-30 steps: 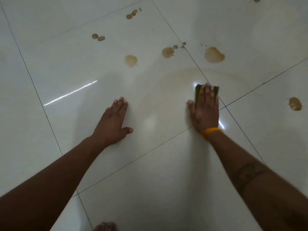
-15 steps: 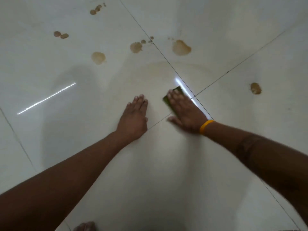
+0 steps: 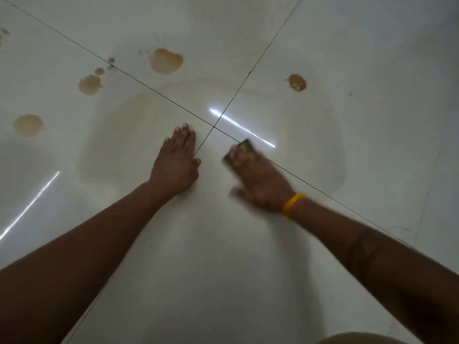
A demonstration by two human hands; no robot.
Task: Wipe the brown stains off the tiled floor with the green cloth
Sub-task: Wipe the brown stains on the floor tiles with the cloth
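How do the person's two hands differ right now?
The left hand is sharp, bare and empty; the right hand is blurred, wears a yellow wristband, and presses the green cloth. Both lie palm-down on the tiled floor.

Glossy, smooth tiled floor (image 3: 347, 58); soft green cloth (image 3: 244, 146)

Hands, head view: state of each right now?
Left hand: open, flat on the white tiled floor, holding nothing.
Right hand: pressing the folded green cloth down; blurred.
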